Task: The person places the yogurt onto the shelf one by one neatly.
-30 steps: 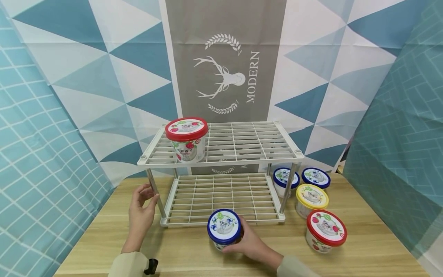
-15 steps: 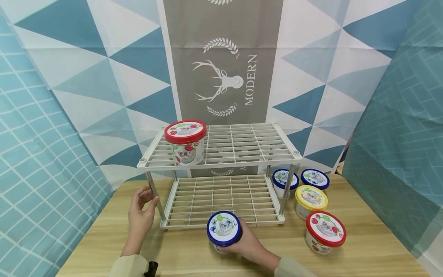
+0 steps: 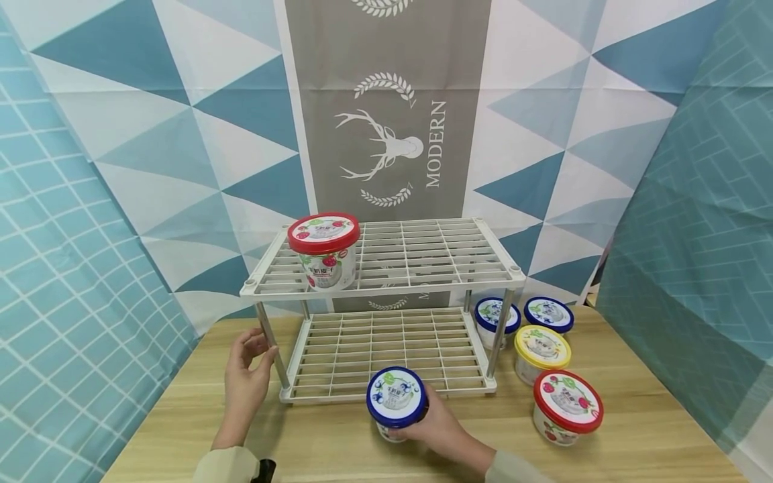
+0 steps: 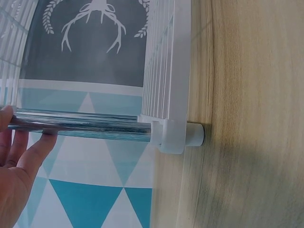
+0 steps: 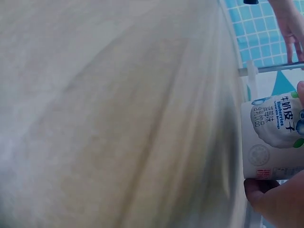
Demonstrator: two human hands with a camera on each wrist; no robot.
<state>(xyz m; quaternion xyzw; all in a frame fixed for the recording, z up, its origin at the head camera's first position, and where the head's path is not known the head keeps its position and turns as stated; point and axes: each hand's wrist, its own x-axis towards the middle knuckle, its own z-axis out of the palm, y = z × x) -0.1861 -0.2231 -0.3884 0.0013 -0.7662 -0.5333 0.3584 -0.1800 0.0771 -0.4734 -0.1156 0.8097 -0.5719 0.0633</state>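
My right hand grips a round tub with a blue lid, in front of the rack's lower shelf. In the right wrist view the white side of this tub shows blueberry pictures and the word "Blueberries". My left hand holds the front left metal post of the white two-tier rack. The left wrist view has this chrome post between the left hand's thumb and fingers. On the upper shelf, at the left, stands a red-lidded strawberry tub.
On the wooden table, right of the rack, stand a red-lidded tub, a yellow-lidded tub and a blue-lidded tub. Another blue-lidded tub is partly hidden behind the right post. Patterned cloth hangs behind.
The head view has tilted up slightly, so the scene sits lower. The blueberry tub in my right hand has shifted a little right and towards the rack. My left hand stays on the post.
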